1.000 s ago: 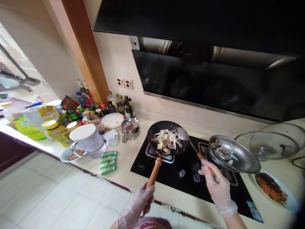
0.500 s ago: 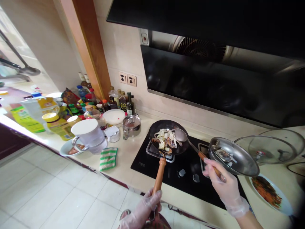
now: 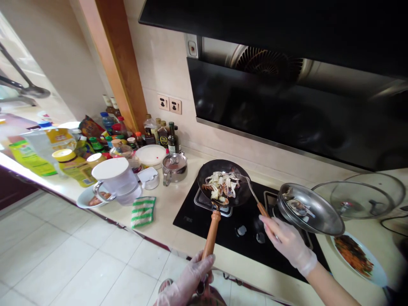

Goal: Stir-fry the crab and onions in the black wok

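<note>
My left hand (image 3: 195,274), in a clear glove, is wrapped round the wooden handle of a black wok (image 3: 204,178). The wok rests on the left burner of the black gas hob (image 3: 219,229). Inside it lie pale, browned pieces of crab (image 3: 223,185). My right hand (image 3: 288,242), also gloved, grips the wooden handle of a metal spatula (image 3: 254,193). Its blade is tilted against the right inner side of the wok, beside the crab, and shows only as a thin edge.
A steel pan (image 3: 325,212) with more crab pieces stands on the right burner. Glass lids (image 3: 360,199) lean behind it, and a plate of shredded food (image 3: 381,272) is at its right. Leftward are a striped cloth (image 3: 143,211), a water jug (image 3: 119,180) and several bottles. The range hood (image 3: 270,114) hangs above.
My right hand has moved left and slightly down with the spatula, whose blade has turned from face-on to edge-on. My left hand keeps its hold on the wok handle.
</note>
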### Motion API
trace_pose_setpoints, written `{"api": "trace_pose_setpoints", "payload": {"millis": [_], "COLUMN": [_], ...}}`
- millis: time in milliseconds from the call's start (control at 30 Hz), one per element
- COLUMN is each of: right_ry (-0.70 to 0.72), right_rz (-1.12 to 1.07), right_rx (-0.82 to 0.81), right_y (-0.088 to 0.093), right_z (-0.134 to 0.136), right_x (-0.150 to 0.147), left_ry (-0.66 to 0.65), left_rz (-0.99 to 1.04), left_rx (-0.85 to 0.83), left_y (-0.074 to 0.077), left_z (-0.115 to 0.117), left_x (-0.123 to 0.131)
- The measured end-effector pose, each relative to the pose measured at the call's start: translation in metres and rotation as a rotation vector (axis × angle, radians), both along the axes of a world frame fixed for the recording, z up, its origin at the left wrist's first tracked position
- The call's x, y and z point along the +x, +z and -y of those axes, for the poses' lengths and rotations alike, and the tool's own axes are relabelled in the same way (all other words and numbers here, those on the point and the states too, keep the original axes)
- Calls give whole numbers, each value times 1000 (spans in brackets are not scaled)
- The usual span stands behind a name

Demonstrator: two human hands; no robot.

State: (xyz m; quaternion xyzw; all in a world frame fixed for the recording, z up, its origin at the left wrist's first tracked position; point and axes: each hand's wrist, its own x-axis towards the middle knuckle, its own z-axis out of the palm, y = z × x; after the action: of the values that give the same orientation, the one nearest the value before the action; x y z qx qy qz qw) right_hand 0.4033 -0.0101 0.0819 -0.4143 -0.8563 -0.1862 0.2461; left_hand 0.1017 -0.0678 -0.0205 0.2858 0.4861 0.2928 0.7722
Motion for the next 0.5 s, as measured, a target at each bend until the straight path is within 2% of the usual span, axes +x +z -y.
{"api": "trace_pose_setpoints", "payload": {"millis": [167, 333, 500], "right_ry": [7, -22, -65], "right_rz": [-205, -310, -462], "right_rx": [-7, -8, -98], "right_y": [1, -3, -11], "right_z": [-24, -24, -12], "right_x": [8, 1, 1], "left_ry": [2, -6, 30], "left_rz": [-6, -41, -109], "left_rx": [-2, 6, 26], "left_y": [-1, -5, -16], "left_z": [-1, -1, -8], "left_x": [0, 1, -2]}}
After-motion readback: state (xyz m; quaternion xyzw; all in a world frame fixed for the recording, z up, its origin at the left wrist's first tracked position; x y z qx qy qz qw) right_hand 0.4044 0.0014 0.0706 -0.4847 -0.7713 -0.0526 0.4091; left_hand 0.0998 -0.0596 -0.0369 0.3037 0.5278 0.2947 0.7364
